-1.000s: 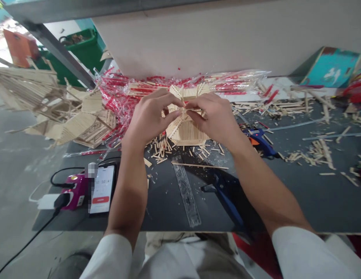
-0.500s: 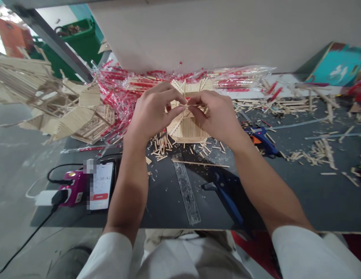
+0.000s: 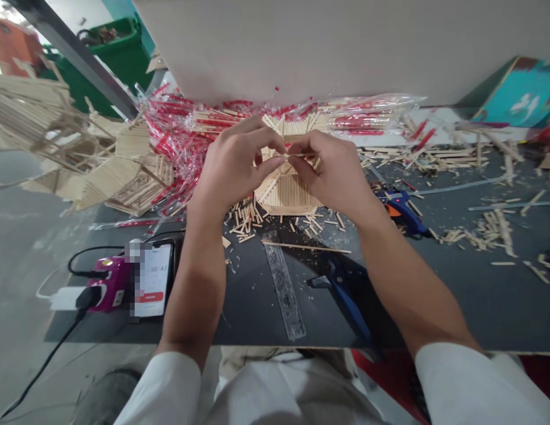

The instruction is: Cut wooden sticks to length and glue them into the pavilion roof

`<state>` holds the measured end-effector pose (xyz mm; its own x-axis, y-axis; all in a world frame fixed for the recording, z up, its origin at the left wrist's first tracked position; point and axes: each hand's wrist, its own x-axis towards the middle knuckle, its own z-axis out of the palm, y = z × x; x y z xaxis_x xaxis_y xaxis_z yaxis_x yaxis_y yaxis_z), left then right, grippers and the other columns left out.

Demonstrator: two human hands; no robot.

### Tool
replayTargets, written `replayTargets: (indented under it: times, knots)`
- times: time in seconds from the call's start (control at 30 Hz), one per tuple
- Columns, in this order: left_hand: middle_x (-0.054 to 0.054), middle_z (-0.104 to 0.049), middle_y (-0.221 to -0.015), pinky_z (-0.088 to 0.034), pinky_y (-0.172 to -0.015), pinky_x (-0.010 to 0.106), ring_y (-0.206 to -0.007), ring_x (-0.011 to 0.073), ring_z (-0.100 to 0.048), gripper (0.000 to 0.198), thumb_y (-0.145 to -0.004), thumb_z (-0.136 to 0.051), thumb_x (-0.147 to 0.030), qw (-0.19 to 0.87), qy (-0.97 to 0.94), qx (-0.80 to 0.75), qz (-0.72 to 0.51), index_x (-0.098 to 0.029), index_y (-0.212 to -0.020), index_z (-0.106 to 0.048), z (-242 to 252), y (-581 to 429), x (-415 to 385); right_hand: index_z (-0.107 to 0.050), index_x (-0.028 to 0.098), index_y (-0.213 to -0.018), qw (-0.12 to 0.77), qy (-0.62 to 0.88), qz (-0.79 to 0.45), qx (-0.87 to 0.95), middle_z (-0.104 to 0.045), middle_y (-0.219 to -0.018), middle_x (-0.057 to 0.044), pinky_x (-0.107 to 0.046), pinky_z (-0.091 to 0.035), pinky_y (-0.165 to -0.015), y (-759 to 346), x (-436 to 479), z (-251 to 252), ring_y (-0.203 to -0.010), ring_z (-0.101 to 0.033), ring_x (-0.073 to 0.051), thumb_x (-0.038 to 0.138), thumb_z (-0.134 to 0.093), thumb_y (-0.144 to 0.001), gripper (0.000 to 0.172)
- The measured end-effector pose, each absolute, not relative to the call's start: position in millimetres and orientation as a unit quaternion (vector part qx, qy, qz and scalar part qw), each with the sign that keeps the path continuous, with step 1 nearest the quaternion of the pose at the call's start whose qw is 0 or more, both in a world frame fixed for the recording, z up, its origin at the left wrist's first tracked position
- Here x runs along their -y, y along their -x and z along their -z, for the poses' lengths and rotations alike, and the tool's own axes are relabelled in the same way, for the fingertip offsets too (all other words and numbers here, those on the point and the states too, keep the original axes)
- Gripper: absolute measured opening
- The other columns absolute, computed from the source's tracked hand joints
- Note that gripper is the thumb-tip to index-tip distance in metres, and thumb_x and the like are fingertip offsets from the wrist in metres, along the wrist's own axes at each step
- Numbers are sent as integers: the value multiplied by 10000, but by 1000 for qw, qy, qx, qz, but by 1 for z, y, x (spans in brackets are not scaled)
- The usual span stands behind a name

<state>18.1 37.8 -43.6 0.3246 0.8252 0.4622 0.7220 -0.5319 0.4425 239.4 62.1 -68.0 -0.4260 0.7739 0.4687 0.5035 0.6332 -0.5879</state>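
A small model built of thin wooden sticks point(image 3: 290, 198) sits on the dark table between my hands, with slatted sloping panels. My left hand point(image 3: 234, 162) reaches over its left side, thumb and forefinger pinched near the top. What lies between those fingertips is too small to make out. From the right, my right hand point(image 3: 334, 165) pinches a thin wooden stick point(image 3: 306, 155) over the model's top. Both hands' fingertips nearly meet there and hide part of the model. Short cut sticks point(image 3: 246, 221) are scattered in front of it.
A clear ruler point(image 3: 284, 289), a blue-handled cutter point(image 3: 348, 295) and a blue glue gun point(image 3: 401, 212) lie on the table. A phone point(image 3: 155, 280) and a purple power adapter point(image 3: 110, 283) are at left. Larger stick models point(image 3: 106, 171) stand beyond them. Red-and-clear wrappers point(image 3: 181, 136) line the back.
The view has shifted slightly. Both hands stay pinched over the model's top, with the right hand's stick now showing more plainly.
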Motion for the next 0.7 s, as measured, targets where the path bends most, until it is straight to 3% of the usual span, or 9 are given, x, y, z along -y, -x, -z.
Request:
replayTargets:
  times: [0.2, 0.53, 0.7]
  knots:
    - [41, -734, -1104, -592, -807, 377, -939, 197, -679, 90, -1011, -734, -352, 64, -812, -473, -336, -285, -1061, -766, 42, -19, -35, -700, 253, -1116, 360, 390, -176, 829, -748, -1049, -85, -419, -553, -878, -239, -62, 68, -976, -704, -261, 343, -588, -1052, 158]
    - [51, -745, -1097, -628, -811, 386, -955, 226, -710, 93, -1008, -728, -346, 65, -814, -471, -334, -299, -1071, -779, 41, -19, -34, -660, 266, -1055, 367, 379, -182, 830, -750, -1054, -57, -408, -558, -879, -240, -60, 66, -928, -700, -229, 226, -594, -1029, 82]
    - [57, -738, -1087, -626, -814, 396, -934, 229, -711, 125, -1017, -723, -374, 63, -816, -465, -338, -285, -1084, -780, 42, -18, -34, -696, 268, -1130, 358, 393, -181, 827, -760, -1093, -68, -414, -569, -896, -240, -61, 69, -999, -719, -253, 318, -606, -1047, 133]
